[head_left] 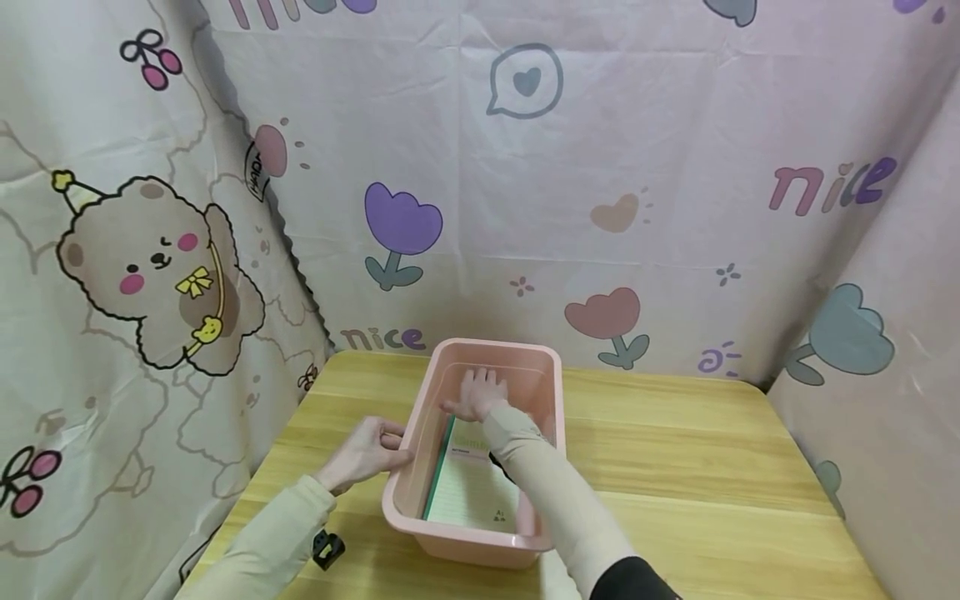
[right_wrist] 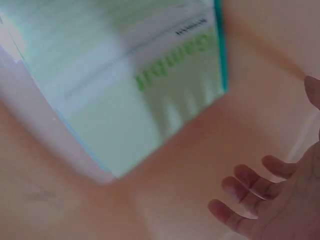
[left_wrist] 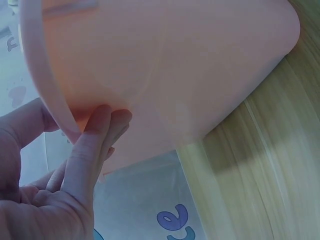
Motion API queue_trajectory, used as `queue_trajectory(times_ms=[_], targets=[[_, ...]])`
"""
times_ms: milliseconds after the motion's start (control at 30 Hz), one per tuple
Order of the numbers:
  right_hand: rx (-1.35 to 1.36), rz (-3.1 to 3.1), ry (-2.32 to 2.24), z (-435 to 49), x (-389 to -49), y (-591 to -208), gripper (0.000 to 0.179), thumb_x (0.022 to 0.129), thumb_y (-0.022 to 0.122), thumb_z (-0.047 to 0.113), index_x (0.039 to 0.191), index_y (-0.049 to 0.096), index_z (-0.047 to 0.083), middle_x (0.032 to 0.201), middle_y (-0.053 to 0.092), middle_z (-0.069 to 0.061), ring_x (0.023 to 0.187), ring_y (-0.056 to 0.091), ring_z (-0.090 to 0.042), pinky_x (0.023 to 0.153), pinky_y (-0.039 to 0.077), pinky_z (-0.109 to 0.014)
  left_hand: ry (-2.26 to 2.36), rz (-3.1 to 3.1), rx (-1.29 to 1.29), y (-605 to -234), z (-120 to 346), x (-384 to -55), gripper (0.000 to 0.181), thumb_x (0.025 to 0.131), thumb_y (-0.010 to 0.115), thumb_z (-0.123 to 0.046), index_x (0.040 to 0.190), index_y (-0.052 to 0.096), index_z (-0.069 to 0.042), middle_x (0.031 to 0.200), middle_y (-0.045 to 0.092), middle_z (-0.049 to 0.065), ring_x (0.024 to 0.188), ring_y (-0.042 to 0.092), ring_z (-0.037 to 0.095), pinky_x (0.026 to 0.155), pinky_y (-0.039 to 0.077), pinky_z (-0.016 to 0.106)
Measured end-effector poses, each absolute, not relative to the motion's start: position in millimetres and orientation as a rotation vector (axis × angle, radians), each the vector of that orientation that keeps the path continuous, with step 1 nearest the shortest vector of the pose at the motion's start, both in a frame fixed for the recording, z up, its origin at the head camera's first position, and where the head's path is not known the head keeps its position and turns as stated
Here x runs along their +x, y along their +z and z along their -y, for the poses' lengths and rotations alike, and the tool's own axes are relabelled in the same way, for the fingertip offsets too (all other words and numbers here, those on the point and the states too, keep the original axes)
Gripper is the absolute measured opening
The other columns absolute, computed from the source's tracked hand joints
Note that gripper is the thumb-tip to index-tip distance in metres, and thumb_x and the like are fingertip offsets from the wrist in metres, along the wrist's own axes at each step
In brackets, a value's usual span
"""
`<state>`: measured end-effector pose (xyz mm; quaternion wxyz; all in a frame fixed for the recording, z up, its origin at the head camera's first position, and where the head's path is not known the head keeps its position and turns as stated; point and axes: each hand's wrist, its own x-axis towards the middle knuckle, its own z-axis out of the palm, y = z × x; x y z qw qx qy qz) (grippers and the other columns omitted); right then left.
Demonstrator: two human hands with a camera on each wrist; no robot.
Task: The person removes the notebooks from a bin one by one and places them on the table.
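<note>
A pink plastic bin point(head_left: 442, 527) stands on the wooden table. My left hand point(head_left: 365, 454) grips its left rim, thumb on one side and fingers tucked under the lip, as the left wrist view shows on the bin wall point(left_wrist: 175, 65). Flat on the bin's floor lies a pale green notebook point(head_left: 472, 483) with a teal spine and "Gambit" printed on its cover point(right_wrist: 100, 120). Inside the bin, toward its far end, my right hand point(head_left: 480, 396) is spread with fingers apart and holds nothing. In the right wrist view the right hand point(right_wrist: 285, 200) is beyond the notebook's top edge.
Beside the notebook's right edge is a pale pink strip point(head_left: 527, 517); its kind is unclear. The wooden table top point(head_left: 675, 467) extends to the right of the bin. Printed curtains point(head_left: 465, 167) hang behind and at both sides. A small black device point(head_left: 327, 549) sits at my left wrist.
</note>
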<state>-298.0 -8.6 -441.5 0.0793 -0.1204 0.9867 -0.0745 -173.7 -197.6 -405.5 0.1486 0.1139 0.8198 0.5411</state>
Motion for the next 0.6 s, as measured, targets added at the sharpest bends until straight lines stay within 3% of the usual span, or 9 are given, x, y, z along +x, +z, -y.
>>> queue_trajectory(times_ms=[267,367,600], targets=[[-0.322,-2.991,-0.266,8.2,-298.0,-474.6,0.086,0.089,0.052,0.073,0.138,0.051,0.002,0.139,0.055,-0.019,0.127,0.051,-0.035,0.108,0.046,-0.055,1.545,-2.386,0.314,-404.5,197.3,-173.7,0.04,0.087,0.064,0.001,0.119,0.057,0.024,0.105,0.07,0.037,0.094,0.074,0.043,0.078,0.064,0.041],[-0.318,-3.021,-0.286,7.9,-298.5,-487.2,0.084,0.087,0.059,0.07,0.134,0.053,0.002,0.134,0.057,-0.019,0.122,0.054,-0.034,0.106,0.048,-0.054,1.542,-2.395,0.306,-404.4,196.8,-174.0,0.041,0.086,0.064,0.002,0.119,0.057,0.025,0.105,0.07,0.037,0.094,0.074,0.043,0.078,0.064,0.042],[-0.272,-3.009,-0.31,9.8,-300.0,-513.3,0.097,0.075,0.067,0.077,0.136,0.052,0.004,0.134,0.057,-0.018,0.119,0.052,-0.033,0.107,0.047,-0.054,1.554,-2.385,0.309,-405.6,195.5,-172.9,0.042,0.085,0.063,0.003,0.12,0.056,0.025,0.105,0.069,0.038,0.095,0.073,0.045,0.078,0.064,0.042]])
